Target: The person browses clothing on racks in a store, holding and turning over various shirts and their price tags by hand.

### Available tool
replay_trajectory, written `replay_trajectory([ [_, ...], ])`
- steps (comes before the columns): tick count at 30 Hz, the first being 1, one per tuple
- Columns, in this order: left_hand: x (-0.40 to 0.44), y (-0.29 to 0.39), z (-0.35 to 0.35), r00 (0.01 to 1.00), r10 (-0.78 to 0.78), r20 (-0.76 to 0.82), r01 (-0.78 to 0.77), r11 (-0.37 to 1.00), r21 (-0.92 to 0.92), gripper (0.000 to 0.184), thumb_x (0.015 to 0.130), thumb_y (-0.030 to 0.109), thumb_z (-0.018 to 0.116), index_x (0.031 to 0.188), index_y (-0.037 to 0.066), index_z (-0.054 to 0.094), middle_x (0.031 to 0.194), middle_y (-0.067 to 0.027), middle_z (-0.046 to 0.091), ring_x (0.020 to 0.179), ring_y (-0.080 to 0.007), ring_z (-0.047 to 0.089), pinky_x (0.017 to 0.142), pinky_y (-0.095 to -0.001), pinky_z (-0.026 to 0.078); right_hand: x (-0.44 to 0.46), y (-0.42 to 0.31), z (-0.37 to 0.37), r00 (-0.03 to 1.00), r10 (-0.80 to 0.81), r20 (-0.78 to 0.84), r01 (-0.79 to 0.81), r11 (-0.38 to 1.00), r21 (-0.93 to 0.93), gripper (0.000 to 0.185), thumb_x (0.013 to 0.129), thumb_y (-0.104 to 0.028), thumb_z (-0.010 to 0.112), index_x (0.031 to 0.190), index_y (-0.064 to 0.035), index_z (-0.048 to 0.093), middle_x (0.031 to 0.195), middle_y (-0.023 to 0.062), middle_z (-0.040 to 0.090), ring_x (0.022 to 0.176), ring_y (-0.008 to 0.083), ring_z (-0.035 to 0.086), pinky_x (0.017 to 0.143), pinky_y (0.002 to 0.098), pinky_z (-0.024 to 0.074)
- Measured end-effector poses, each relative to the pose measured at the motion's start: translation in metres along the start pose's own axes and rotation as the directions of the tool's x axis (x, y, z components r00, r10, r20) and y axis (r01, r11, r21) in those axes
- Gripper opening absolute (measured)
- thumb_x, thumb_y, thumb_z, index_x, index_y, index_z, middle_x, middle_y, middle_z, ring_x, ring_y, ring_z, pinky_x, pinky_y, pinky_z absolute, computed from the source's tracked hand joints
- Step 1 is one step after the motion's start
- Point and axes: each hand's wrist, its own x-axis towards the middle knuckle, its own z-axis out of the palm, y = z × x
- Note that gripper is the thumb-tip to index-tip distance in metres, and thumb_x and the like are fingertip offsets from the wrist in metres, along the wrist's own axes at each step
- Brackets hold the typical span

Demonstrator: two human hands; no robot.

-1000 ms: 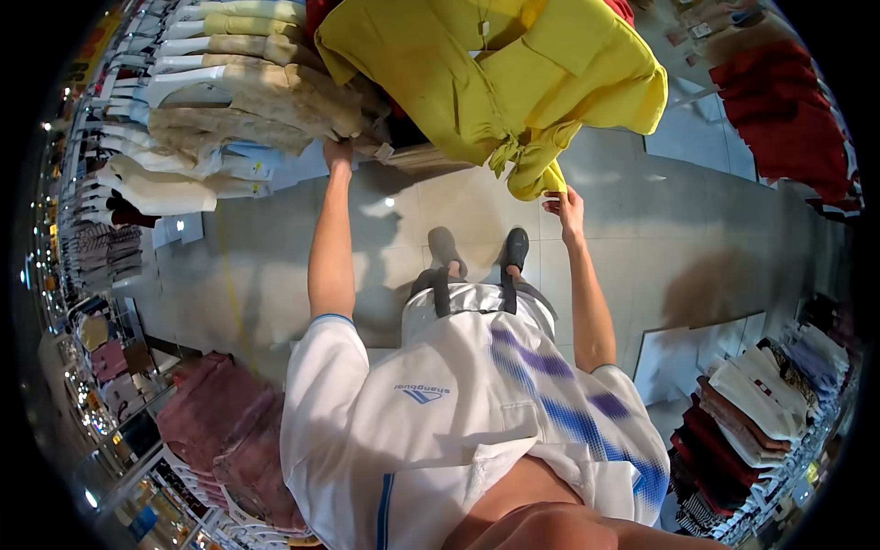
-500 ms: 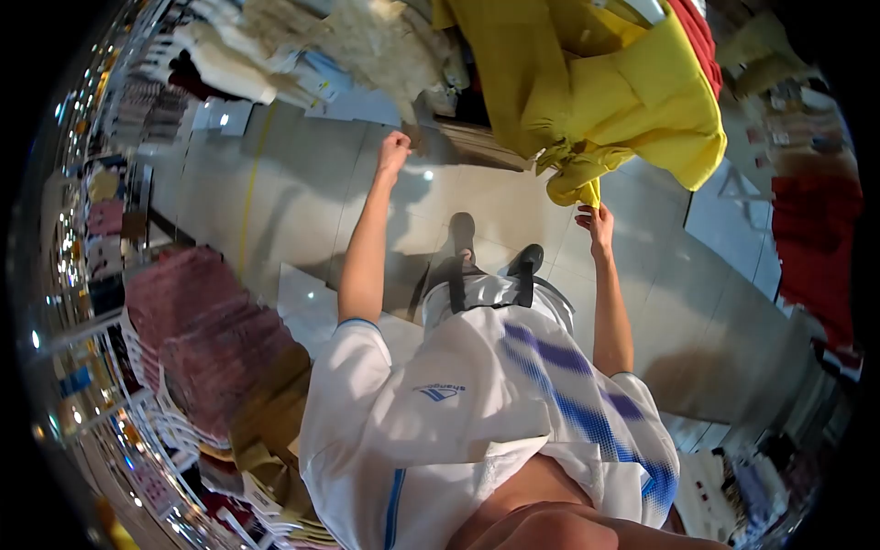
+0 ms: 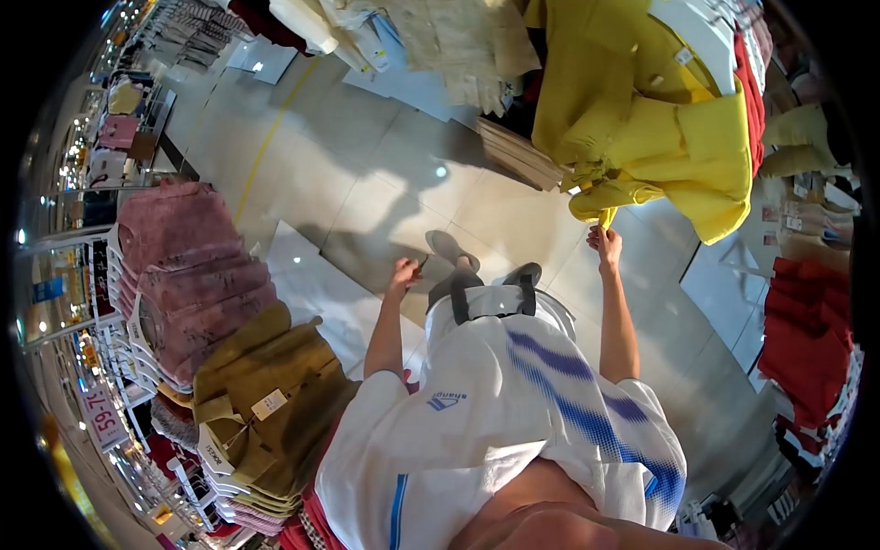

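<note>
My right hand (image 3: 605, 249) is closed, its fingertips pinching the lower end of a bright yellow garment (image 3: 683, 151). The garment hangs at the upper right, its fabric bunched and gathered just above my fingers. My left hand (image 3: 403, 274) is closed in front of my left hip, clear of the hanging clothes. A small, thin dark thing (image 3: 422, 263) sticks out from its fingers, too small to name.
Pink garments (image 3: 192, 261) and an olive-brown jacket (image 3: 275, 385) with a tag hang on a rack at left. Cream garments (image 3: 449, 46) hang ahead. Red clothes (image 3: 807, 330) hang at right. A white platform (image 3: 316, 293) lies low beside my left arm.
My left hand has come back from beside the cream garments to near my hip. My right hand stays at the yellow fabric's end. The view has turned, showing more of the left rack.
</note>
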Motion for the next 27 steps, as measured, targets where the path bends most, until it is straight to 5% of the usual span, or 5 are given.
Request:
replay_trajectory([
  [9, 0.01, -0.015, -0.041, 0.999, -0.029, -0.019, 0.027, 0.997, -0.079, 0.024, 0.087, 0.027, 0.056, 0.091, 0.004, 0.052, 0.076, -0.0081, 0.059, 0.059, -0.016, 0.06, 0.05, -0.0282, 0.047, 0.01, 0.006, 0.065, 0.998, 0.051, 0.031, -0.05, 0.998, -0.033, 0.026, 0.091, -0.023, 0.051, 0.093, -0.0001, 0.062, 0.077, 0.0068, 0.062, 0.064, 0.0155, 0.062, 0.059, 0.0261, 0.0508],
  [16, 0.038, 0.059, -0.083, 0.996, 0.088, -0.026, -0.091, 0.989, -0.117, 0.019, 0.088, 0.025, 0.053, 0.091, 0.007, 0.052, 0.084, -0.0066, 0.061, 0.069, -0.0165, 0.062, 0.059, -0.0282, 0.049, 0.006, -0.007, 0.157, 0.969, 0.077, 0.236, -0.067, 0.997, -0.049, 0.023, 0.09, -0.019, 0.05, 0.098, -0.0005, 0.061, 0.08, 0.009, 0.064, 0.065, 0.0164, 0.063, 0.058, 0.0263, 0.0512],
  [27, 0.074, 0.071, -0.171, 0.986, 0.166, 0.001, -0.163, 0.97, -0.178, 0.019, 0.09, 0.025, 0.052, 0.091, 0.005, 0.052, 0.082, -0.007, 0.061, 0.067, -0.0154, 0.061, 0.06, -0.0263, 0.048, 0.022, -0.055, 0.331, 0.897, 0.089, 0.433, 0.007, 0.977, -0.215, 0.02, 0.088, -0.018, 0.056, 0.097, -0.0021, 0.062, 0.084, 0.0075, 0.064, 0.069, 0.0151, 0.064, 0.06, 0.0257, 0.0519],
])
